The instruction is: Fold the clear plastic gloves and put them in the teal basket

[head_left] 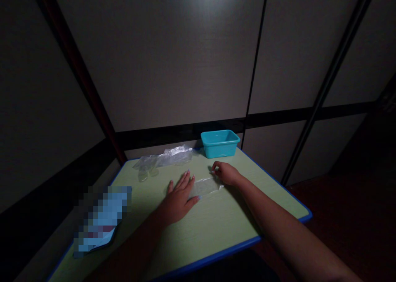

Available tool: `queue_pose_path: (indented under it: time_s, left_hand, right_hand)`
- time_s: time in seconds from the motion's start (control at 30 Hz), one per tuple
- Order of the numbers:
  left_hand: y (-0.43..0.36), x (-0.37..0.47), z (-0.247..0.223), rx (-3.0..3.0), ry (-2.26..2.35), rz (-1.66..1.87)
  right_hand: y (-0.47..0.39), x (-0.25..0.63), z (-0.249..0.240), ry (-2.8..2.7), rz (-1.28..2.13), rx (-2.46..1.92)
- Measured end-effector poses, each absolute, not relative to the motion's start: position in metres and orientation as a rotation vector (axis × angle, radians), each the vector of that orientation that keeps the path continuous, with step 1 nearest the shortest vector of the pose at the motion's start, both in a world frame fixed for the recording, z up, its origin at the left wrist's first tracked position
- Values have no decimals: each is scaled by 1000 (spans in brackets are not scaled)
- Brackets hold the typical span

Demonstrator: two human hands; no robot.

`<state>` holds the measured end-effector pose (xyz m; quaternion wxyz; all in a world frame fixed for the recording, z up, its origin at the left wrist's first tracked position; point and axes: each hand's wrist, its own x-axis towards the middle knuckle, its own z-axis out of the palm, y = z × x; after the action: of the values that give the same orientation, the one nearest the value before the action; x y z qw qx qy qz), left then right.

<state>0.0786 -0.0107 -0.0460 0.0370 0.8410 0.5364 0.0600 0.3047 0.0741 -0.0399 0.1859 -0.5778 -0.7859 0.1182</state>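
Note:
My left hand [179, 199] lies flat with its fingers spread, over the left end of a clear plastic piece [206, 186] on the pale green table. Just above that piece's right end is my right hand [224, 172], its thumb and index finger curled together. Whatever may be between those fingertips is too small to make out. Farther back on the left, a crumpled clear plastic heap [173, 156] rests on the table. Behind my right hand stands a turquoise basket [220, 150].
The table [198, 232] has a blue edge. At its left side lies a flat bluish item [103, 218], partly pixelated. Wall panels [185, 67] with dark strips rise right behind the table.

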Motion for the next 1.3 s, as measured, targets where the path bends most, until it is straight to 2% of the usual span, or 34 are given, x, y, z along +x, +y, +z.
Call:
queue_pose_path:
  time_s: [0.13,0.4,0.63,0.93,1.3]
  left_hand:
    - [-12,83,-45,2594,1687,198]
    - [-15,86,-46,2582,1627,-6]
    - [-16,84,-47,2620,1625,39]
    - [-14,86,-50,2594,1667,58]
    - [-12,86,-50,2598,1645,46]
  right_hand:
    - [73,303,-39,-2202,329,-1602]
    - [71,303,-37,-2278,280,-1535]
    - [67,299,-33,-2282,301,-1500]
    - [67,298,-33,-2077,694,-1355]
    - [64,295,-29,-1857,864,-1235]
